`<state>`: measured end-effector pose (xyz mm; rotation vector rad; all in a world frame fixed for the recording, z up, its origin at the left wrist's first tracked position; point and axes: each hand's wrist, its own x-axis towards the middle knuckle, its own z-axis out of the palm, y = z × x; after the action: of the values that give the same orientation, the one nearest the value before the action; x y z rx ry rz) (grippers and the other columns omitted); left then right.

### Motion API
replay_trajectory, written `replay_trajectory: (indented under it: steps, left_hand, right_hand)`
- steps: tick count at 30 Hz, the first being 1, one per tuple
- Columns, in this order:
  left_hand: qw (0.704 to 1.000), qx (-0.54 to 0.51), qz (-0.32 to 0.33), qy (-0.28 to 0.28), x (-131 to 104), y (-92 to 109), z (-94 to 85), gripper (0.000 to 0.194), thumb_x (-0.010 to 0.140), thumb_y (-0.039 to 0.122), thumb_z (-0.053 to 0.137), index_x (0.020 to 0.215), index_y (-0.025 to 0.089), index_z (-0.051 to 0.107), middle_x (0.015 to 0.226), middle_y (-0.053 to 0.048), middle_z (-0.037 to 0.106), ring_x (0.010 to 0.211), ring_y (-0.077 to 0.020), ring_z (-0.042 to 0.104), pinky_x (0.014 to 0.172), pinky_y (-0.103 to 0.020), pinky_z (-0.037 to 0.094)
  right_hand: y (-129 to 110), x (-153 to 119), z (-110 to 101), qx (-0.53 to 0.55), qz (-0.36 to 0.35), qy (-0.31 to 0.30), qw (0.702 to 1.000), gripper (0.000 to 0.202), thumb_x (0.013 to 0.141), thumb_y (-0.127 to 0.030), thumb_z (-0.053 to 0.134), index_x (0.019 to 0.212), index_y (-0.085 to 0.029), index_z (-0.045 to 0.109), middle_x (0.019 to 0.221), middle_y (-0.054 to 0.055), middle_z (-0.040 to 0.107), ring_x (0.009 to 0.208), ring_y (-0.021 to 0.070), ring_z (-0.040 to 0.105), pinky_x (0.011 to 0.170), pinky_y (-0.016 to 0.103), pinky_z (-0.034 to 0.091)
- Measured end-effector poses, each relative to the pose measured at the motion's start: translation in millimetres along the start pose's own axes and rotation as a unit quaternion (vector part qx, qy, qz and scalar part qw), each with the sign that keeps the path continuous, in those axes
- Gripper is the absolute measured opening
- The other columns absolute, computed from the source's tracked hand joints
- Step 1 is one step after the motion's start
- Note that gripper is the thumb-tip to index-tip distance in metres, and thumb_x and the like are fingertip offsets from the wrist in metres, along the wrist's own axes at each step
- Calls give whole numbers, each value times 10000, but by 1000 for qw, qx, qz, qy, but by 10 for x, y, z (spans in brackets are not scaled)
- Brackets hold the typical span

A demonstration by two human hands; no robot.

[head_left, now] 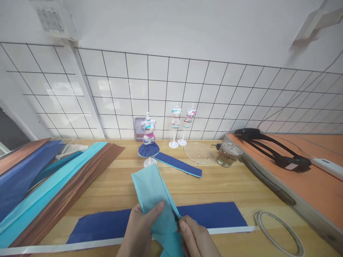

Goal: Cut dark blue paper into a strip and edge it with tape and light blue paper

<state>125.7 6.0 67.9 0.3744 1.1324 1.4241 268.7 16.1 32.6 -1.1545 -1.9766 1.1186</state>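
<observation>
My left hand [144, 225] holds a strip of light turquoise fabric [150, 185], its thumb lying flat on top and the fingers underneath. At the strip's right edge, my right hand [197, 235] is closed around small scissors [175, 215]; only their dark blades show, the handles being hidden in the fingers. The blades lie along that edge, where a narrow border runs beside the main piece. The strip's lower end folds below my hands. Beneath both hands a wide dark blue fabric strip [219, 212] lies flat, with white tape [91, 245] along its near edge.
A tape roll [280, 232] lies at right. Behind stand a small dress form [149, 137] with a blue skirt and two more mannequins [176, 117]. A narrow blue strip [179, 164], a round clear mat [198, 152], a glass [227, 157] and piled fabrics [53, 182] surround the work.
</observation>
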Motion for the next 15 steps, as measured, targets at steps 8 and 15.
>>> replay_trajectory:
  steps: [8,15]
  left_hand:
    - [1000,-2,-7,-30,-6,-25,-2,304,501,350,797,619,110,653,564,-72,671,536,-222,629,564,-316,489]
    - [999,7,-18,-30,-12,-27,2,333,508,383,791,633,103,661,582,-82,674,565,-222,628,593,-315,489]
  right_hand:
    - [-48,-7,-38,7,-5,-14,1000,400,926,-480,199,657,-236,366,521,-59,321,485,133,357,507,247,264]
    - [-1,-5,-23,7,-4,-17,1000,402,919,-501,213,647,-237,346,543,-54,343,501,132,362,517,248,268]
